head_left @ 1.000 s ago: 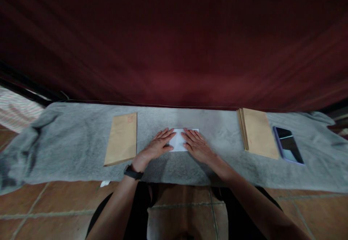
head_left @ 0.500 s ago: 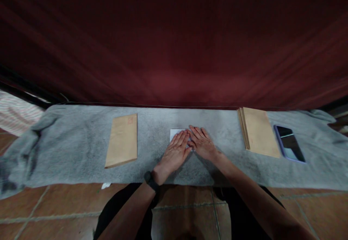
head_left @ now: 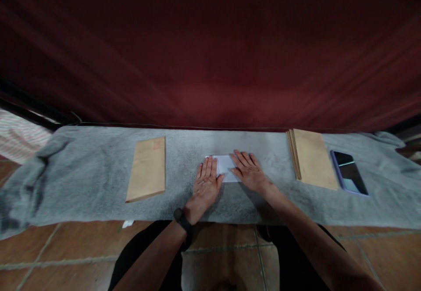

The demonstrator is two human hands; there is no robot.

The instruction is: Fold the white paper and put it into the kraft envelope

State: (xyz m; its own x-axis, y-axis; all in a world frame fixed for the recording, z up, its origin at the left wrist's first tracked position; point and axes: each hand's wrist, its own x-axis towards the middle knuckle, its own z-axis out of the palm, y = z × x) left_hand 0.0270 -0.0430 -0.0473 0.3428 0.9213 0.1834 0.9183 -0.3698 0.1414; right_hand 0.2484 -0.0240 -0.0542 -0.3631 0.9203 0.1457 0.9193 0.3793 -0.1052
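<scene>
A small white paper [head_left: 225, 168] lies flat on the grey cloth [head_left: 184, 150] in front of me. My left hand [head_left: 208, 185] rests flat over its left end, fingers stretched out, a dark band on the wrist. Over the right end lies my right hand [head_left: 250, 172], palm down with its fingers spread. Both hands hold nothing, and the middle of the paper shows between them. Part of each end is hidden under the fingers.
A brown envelope [head_left: 147, 168] lies to the left. On the right is a stack of brown envelopes [head_left: 314, 159] beside a phone [head_left: 350, 172]. A dark red curtain [head_left: 210, 62] hangs behind the cloth; tiled floor [head_left: 79, 247] shows below.
My hands have moved apart from each other, the left one to the left and the right one slightly to the right, uncovering the middle of the white paper.
</scene>
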